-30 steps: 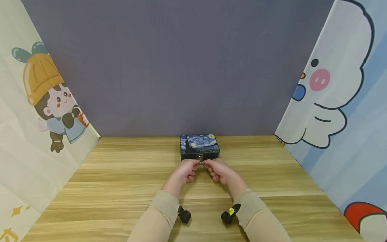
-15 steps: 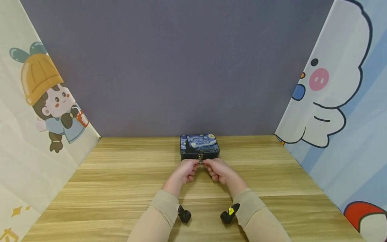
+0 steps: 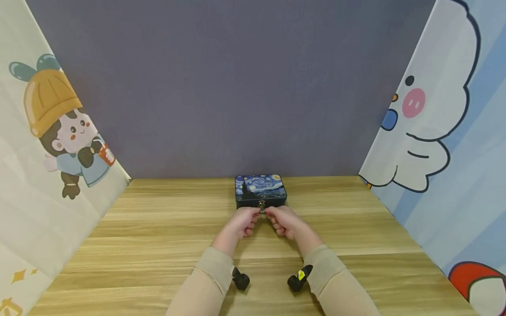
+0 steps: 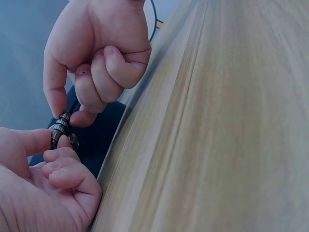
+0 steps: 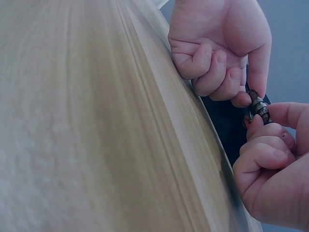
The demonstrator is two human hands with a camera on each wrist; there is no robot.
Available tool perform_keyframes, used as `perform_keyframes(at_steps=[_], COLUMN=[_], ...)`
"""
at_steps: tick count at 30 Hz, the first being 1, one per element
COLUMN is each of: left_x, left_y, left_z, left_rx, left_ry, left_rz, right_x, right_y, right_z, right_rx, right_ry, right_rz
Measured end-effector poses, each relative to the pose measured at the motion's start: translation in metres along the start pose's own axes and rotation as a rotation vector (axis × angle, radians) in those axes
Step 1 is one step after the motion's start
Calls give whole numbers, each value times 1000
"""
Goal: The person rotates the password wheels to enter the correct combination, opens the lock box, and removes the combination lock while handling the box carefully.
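A tin box (image 3: 261,186) with a swirling blue night-sky painting on its lid stands closed at the back middle of the table. From the metal clasp (image 3: 262,203) on its dark front hangs a small combination padlock (image 4: 60,126) with ridged number dials. My left hand (image 3: 242,222) pinches one end of this lock between thumb and index finger. At the other end, my right hand (image 3: 288,223) pinches it the same way. The remaining fingers of both hands are curled in. In the right wrist view the padlock (image 5: 259,105) lies between the two pairs of fingertips; its shackle is mostly hidden.
The wood-grain table (image 3: 158,245) spreads out around the box. A grey panel (image 3: 245,87) rises right behind it. Cartoon-printed sheets flank both sides, a cream one (image 3: 23,184) at left and a blue and white one (image 3: 470,184) at right.
The head view has shifted very slightly. Both hands keep their hold on the padlock, and the box stays in place with its lid closed.
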State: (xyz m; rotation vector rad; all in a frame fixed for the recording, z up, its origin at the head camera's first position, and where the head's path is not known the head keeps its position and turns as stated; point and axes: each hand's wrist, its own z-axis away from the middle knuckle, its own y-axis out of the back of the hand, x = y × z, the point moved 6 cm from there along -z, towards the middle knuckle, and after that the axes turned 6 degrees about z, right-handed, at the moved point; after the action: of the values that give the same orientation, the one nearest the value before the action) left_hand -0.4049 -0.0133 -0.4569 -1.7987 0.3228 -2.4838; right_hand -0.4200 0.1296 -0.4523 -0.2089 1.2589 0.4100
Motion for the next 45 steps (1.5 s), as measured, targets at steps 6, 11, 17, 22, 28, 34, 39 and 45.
perform_keyframes(at_steps=[6,11,17,22,28,34,39,45], left_x=[-1,-1,-1,-1,-1,-2,-2,-1], left_y=[1,1,1,1,1,2,1,1], left_z=[0,0,-1,-3,-3,-5,-4,-3], left_rx=[4,5,4,-1,2,10,7,-1], left_ry=[2,8,7,11,12,11,5,10], left_rz=[-5,-4,-2,1,-3,-4,-3,-3], right_x=[1,1,2,1,2,3,3,2], right_y=[0,0,1,1,1,1,1,1], right_z=[-1,-2,-3,-2,-4,-5,-5,-5], right_rx=[-4,-8,-3,-6,-1,0,-2,-6], right_ry=[-1,2,-7,-3,-14,-23,-21,-16], right_rz=[-8,-9,-5,10,-1,0,-3,-1])
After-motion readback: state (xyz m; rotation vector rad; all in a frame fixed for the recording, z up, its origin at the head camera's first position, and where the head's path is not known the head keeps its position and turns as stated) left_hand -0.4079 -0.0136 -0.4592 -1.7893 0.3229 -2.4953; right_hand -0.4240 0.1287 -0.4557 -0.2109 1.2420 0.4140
